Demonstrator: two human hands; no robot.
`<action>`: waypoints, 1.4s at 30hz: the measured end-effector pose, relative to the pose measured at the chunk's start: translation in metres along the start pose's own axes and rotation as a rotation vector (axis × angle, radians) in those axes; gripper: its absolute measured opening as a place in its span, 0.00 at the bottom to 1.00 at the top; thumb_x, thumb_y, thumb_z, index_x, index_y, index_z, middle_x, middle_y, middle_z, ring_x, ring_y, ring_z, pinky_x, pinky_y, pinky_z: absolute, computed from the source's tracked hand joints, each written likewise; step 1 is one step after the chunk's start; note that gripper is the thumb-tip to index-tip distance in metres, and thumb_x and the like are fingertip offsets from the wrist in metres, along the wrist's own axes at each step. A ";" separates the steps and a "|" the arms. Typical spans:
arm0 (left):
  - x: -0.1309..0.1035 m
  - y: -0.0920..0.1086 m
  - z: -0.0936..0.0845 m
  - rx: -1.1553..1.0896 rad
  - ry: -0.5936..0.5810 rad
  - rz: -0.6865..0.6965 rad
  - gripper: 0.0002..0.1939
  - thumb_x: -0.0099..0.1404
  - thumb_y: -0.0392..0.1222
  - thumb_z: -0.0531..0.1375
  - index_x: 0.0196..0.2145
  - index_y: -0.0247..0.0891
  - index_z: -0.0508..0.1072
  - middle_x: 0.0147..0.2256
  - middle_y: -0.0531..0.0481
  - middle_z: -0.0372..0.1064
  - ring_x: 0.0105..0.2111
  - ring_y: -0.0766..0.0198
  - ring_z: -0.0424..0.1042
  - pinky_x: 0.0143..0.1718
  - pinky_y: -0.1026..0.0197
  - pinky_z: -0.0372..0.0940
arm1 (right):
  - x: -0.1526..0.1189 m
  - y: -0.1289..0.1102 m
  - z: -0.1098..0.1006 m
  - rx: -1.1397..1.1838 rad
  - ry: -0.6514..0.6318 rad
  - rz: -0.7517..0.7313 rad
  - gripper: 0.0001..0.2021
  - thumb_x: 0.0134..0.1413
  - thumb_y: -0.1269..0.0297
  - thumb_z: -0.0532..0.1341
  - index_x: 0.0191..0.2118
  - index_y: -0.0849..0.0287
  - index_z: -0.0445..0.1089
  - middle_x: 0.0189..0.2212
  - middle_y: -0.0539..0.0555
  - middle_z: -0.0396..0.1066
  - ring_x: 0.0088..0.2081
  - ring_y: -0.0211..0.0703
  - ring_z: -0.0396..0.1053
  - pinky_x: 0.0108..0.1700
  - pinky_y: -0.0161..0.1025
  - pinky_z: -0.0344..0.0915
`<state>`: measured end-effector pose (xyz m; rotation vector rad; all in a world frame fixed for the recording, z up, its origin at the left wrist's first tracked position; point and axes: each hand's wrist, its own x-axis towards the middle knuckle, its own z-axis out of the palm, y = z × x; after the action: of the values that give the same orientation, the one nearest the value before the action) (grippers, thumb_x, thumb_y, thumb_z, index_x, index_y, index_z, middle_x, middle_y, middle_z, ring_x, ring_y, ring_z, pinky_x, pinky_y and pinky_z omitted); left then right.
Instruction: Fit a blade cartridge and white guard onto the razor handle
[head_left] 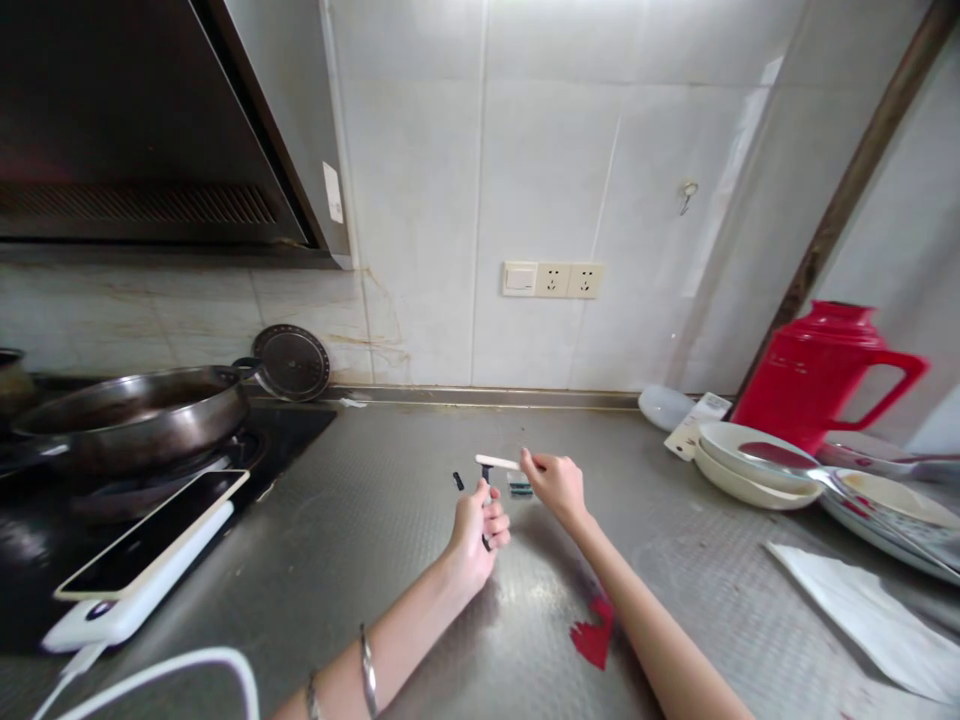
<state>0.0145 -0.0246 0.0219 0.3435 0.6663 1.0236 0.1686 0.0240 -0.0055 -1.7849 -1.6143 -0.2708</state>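
Note:
Near the middle of the steel counter, my left hand (478, 528) is closed round the dark handle of a small razor-like tool (486, 472), its head pointing up. My right hand (556, 484) pinches the right end of a thin white stick (496, 462), whose left part lies at the tool's head. Whether the two touch is too small to tell. A small black piece (458, 481) lies left of my left hand. Between my hands, a small clear packet with dark strips (519, 486) rests on the counter.
At left, a steel pan (142, 425) stands on the black stove, with a phone (154, 540) on a white power bank in front. At right are a red jug (814, 375), stacked dishes (754, 480) and a white paper sheet (862, 620). Red reflections show on the counter.

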 end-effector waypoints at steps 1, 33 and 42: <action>0.000 0.000 0.000 -0.002 0.002 0.009 0.13 0.67 0.43 0.45 0.27 0.35 0.58 0.14 0.63 0.40 0.10 0.78 0.40 0.13 0.71 0.33 | 0.000 0.003 0.001 -0.010 -0.007 0.000 0.29 0.56 0.47 0.44 0.14 0.59 0.66 0.15 0.54 0.67 0.19 0.34 0.59 0.24 0.33 0.42; 0.003 -0.001 -0.001 0.099 0.008 0.036 0.14 0.67 0.45 0.46 0.26 0.36 0.57 0.14 0.63 0.39 0.10 0.78 0.38 0.13 0.70 0.31 | -0.001 -0.004 -0.007 -0.027 -0.036 0.020 0.29 0.58 0.51 0.43 0.17 0.59 0.70 0.17 0.55 0.68 0.20 0.34 0.61 0.24 0.33 0.41; 0.009 0.002 -0.006 0.121 0.013 0.062 0.14 0.65 0.46 0.49 0.25 0.37 0.57 0.13 0.63 0.40 0.10 0.78 0.38 0.12 0.70 0.31 | -0.001 0.001 -0.006 -0.017 -0.020 0.051 0.28 0.58 0.51 0.44 0.17 0.59 0.70 0.17 0.55 0.69 0.20 0.34 0.61 0.24 0.33 0.42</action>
<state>0.0127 -0.0163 0.0151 0.4656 0.7345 1.0477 0.1709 0.0195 -0.0020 -1.8442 -1.5828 -0.2449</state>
